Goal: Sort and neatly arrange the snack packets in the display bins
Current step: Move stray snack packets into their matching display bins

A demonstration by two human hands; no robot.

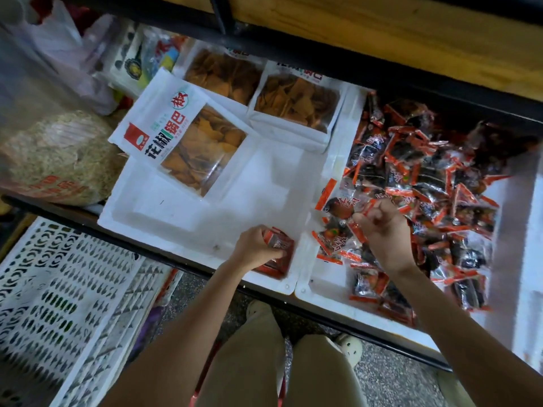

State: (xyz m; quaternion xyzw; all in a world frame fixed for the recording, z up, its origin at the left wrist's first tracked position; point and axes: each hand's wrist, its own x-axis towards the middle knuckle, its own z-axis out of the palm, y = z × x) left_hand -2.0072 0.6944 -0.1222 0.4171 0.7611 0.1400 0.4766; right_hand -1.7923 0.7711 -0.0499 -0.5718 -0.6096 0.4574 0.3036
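Note:
Two white display bins stand side by side. In the left bin [182,218] lie three large white bags of orange crisps [188,142] toward the back. My left hand [255,248] grips a small stack of red-and-black snack packets [279,254] at that bin's near right corner. The right bin [511,277] holds a loose heap of several red-and-black packets [426,183]. My right hand [382,224] hovers over the heap's near left part, its curled fingers pinching one packet [363,214].
A sack of pale grain [58,160] and plastic bags [53,54] sit left of the bins. White perforated crates [58,304] are stacked at lower left. A wooden shelf [411,33] overhangs the back. My legs and shoes stand on speckled floor below.

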